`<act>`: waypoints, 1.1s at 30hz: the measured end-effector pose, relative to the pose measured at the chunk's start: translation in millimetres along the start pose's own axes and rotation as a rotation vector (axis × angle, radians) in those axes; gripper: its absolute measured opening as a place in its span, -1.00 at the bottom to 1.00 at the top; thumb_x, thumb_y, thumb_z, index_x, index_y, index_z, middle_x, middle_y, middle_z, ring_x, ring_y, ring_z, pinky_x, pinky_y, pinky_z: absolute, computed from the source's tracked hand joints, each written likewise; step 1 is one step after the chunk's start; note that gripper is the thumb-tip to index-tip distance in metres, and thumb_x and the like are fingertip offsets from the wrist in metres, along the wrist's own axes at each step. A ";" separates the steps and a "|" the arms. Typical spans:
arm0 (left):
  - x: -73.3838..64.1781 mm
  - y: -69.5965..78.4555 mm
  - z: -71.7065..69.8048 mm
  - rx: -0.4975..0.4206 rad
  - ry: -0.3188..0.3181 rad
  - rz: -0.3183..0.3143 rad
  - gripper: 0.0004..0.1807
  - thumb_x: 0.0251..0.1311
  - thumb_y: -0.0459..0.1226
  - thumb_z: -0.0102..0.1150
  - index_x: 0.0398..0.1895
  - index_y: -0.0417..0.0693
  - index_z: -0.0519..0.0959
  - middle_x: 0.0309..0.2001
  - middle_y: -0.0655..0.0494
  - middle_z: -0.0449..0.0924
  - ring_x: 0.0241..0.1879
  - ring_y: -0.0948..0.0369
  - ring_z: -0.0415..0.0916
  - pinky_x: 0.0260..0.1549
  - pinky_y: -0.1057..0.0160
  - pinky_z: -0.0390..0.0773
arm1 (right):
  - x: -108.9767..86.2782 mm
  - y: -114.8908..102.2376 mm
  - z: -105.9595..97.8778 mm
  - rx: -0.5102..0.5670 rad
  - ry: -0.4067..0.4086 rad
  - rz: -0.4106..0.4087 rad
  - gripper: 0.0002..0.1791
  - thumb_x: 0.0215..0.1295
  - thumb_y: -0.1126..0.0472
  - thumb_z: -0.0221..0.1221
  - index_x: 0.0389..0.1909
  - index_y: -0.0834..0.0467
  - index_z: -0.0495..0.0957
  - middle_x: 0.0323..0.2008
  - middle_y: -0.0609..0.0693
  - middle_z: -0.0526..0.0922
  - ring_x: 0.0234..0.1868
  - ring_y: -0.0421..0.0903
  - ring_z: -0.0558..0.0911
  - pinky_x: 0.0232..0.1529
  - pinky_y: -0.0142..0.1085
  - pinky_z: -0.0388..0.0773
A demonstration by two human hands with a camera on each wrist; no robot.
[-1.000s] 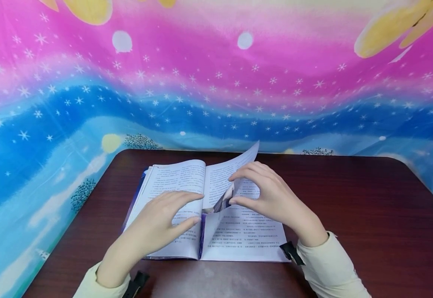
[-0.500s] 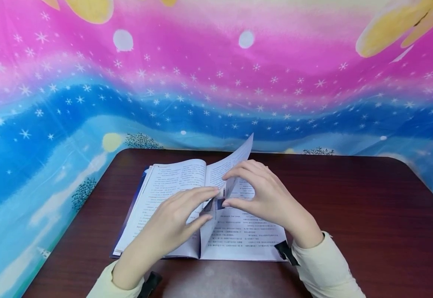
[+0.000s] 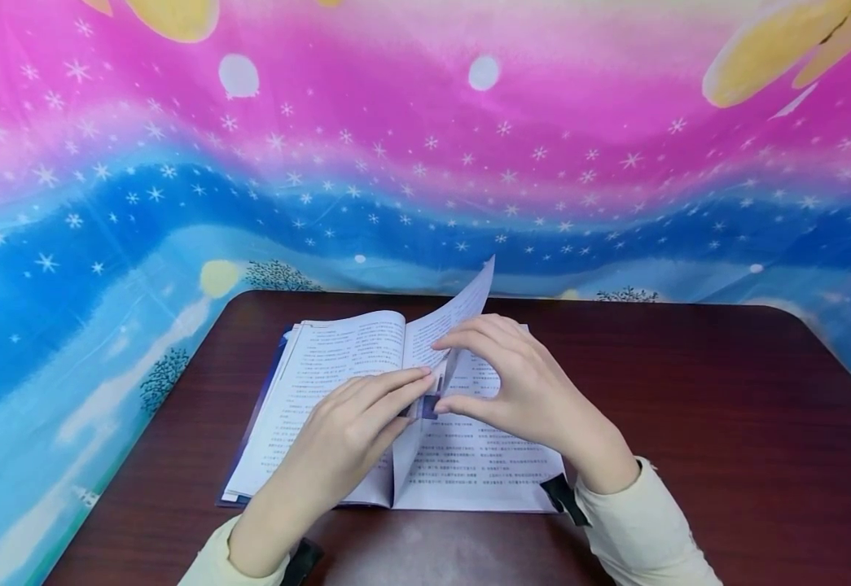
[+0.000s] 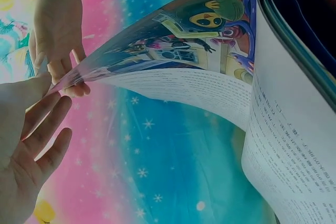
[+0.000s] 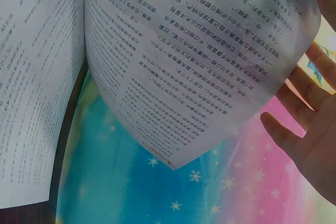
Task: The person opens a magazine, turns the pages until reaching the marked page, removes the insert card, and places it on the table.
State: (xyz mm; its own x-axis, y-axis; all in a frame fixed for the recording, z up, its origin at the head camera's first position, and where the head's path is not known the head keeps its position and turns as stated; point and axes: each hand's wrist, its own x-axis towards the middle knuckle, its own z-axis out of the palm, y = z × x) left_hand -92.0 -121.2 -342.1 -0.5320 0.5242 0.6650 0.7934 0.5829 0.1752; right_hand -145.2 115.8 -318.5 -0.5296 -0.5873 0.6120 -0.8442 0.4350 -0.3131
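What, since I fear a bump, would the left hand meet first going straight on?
Likely the right hand, beyond the raised page the left hand seems to pinch; depth is unclear.

Pink and blue snowflake backdrop (image 3: 425, 175), dark reddish table (image 3: 733, 407)

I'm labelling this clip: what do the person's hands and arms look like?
The left hand and right hand show no gloves or rings. The left sleeve and right sleeve are pale cream and plain. A small black piece shows beside the left cuff, another by the right; their details are unclear.
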 end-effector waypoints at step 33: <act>-62.0 -36.2 -42.1 0.232 0.006 -0.257 -0.22 -0.11 -0.48 0.47 0.31 -0.06 0.49 0.18 0.06 0.55 -0.01 0.05 0.60 -0.21 0.02 0.63 | -42.1 13.2 -16.9 -0.144 -0.148 0.142 -0.45 0.04 0.01 0.49 0.08 0.01 0.61 0.10 -0.13 0.60 0.20 -0.09 0.50 0.23 -0.04 0.39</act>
State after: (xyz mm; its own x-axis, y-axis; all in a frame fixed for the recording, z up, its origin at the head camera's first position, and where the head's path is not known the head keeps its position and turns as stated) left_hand -75.2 -200.9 -359.1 -0.7036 0.3388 0.6247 0.5447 0.8216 0.1679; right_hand -132.7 157.8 -336.1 -0.6570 -0.6028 0.4527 -0.7460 0.6066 -0.2749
